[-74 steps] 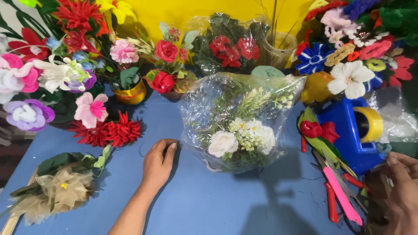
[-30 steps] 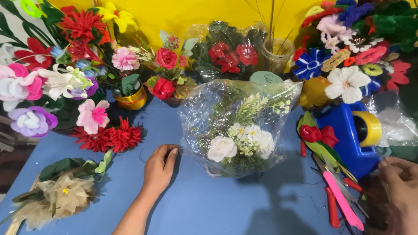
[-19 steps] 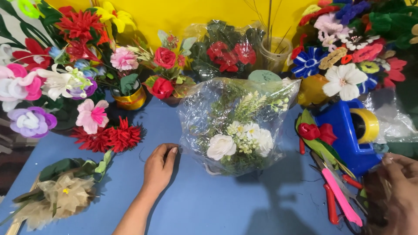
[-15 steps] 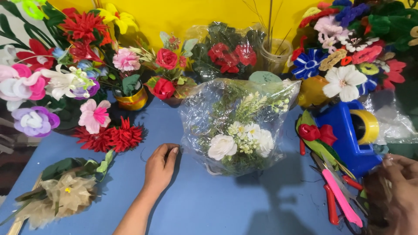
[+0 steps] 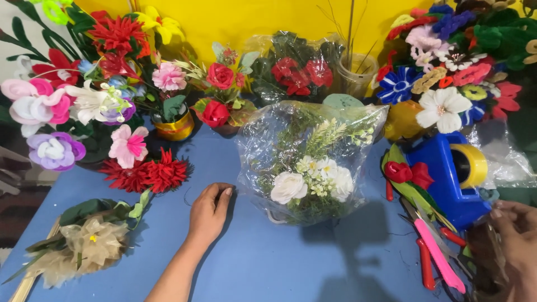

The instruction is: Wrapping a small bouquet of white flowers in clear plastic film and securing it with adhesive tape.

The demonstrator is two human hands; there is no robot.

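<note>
My left hand (image 5: pixel 208 211) is lying flat and empty on the blue bench (image 5: pixel 279 268); my right hand (image 5: pixel 517 235), at four o'clock, is fingering crinkled wrap, grip unclear. The bagged white bouquet (image 5: pixel 310 168) at twelve o'clock could topple if nudged.

The counter (image 5: pixel 291 268) is plain blue, and the wall (image 5: pixel 268 17) behind is bright yellow. White roses (image 5: pixel 313 179) with green sprigs sit inside a clear wrap (image 5: pixel 268 145). The tape holder (image 5: pixel 447 184) is deep blue and carries a yellow roll (image 5: pixel 472 165). A red bow (image 5: pixel 408 173) lies just beside it. The pliers (image 5: pixel 428 265) have red handles; a pink tool (image 5: pixel 442 260) lies over them. By the left hand (image 5: pixel 210 210) lie spiky red blooms (image 5: pixel 148 176) and a beige flower (image 5: pixel 92 243) with dark green leaves.
</note>
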